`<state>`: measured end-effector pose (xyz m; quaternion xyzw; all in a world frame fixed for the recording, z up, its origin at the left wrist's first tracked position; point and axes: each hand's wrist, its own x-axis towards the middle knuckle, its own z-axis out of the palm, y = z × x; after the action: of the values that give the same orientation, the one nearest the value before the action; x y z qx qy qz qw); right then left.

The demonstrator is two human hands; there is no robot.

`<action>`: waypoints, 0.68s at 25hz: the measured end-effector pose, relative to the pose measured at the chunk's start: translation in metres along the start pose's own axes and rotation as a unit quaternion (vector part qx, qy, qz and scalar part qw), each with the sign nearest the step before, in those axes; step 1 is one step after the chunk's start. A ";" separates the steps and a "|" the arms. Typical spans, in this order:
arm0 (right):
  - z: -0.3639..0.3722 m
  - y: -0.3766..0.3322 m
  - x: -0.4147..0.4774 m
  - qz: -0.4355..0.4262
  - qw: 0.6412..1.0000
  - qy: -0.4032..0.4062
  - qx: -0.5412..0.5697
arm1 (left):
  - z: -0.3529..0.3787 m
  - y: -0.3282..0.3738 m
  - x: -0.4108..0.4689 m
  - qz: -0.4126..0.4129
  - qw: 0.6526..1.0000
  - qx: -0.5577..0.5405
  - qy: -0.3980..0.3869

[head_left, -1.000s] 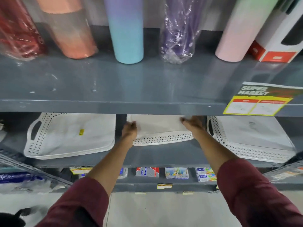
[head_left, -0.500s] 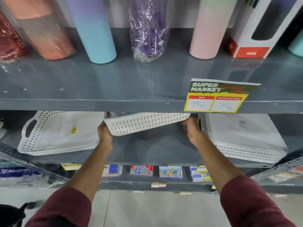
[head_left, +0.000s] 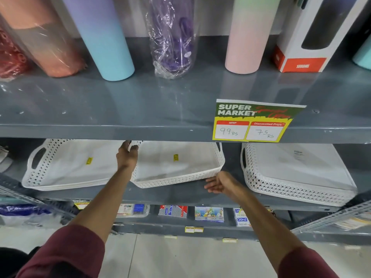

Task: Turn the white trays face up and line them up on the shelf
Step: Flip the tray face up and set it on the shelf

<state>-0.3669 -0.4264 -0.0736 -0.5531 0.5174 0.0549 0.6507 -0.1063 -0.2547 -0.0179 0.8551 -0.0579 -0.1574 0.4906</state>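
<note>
three white trays sit in a row on the middle shelf. the mid tray is face up, its hollow showing a small yellow sticker, and it lies a little askew, its front left corner nearest the shelf edge. the left hand grips the mid tray's left rim near the handle, fingers curled over the edge. the right hand is just off the tray's front right corner, palm up, fingers spread and holding nothing; whether the fingertips touch the tray cannot be told. the left tray is face up too, with its own yellow sticker, and its right side is hidden behind the left forearm. the right tray lies face down, flat base on top, apart from the mid tray. on the upper shelf stand tall tumblers, a wrapped purple one and a boxed bottle. a price tag reading 99 and 75 hangs on the upper shelf's front edge.
</note>
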 end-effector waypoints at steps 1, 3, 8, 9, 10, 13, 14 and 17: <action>-0.002 0.002 -0.006 -0.001 0.999 -0.009 -0.042 | 0.004 0.000 -0.001 0.045 0.998 0.044 0.018; -0.007 0.000 -0.023 -0.017 0.994 -0.040 -0.103 | 0.013 0.005 -0.009 0.104 0.986 0.104 0.078; -0.089 -0.007 -0.074 -0.185 0.981 0.054 -0.019 | 0.085 0.044 -0.071 0.190 0.981 0.042 -0.016; -0.119 -0.005 -0.082 -0.232 0.964 0.128 0.026 | 0.108 0.049 -0.087 0.205 0.976 0.035 -0.065; -0.152 -0.002 -0.087 -0.268 0.938 0.214 0.053 | 0.129 0.055 -0.104 0.222 0.968 0.044 -0.105; -0.254 0.031 -0.072 -0.222 0.851 0.474 -0.036 | 0.196 0.069 -0.156 0.201 0.952 0.032 -0.231; -0.283 0.045 -0.061 -0.145 0.838 0.516 -0.099 | 0.216 0.072 -0.174 0.166 0.945 0.035 -0.280; -0.333 0.079 -0.022 0.041 0.870 0.458 -0.179 | 0.268 0.069 -0.201 0.071 0.930 0.101 -0.347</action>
<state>-0.6318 -0.6439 -0.0606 -0.6011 0.7610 -0.0862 0.2282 -0.3799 -0.4591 -0.0418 0.7859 -0.3007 -0.4021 0.3609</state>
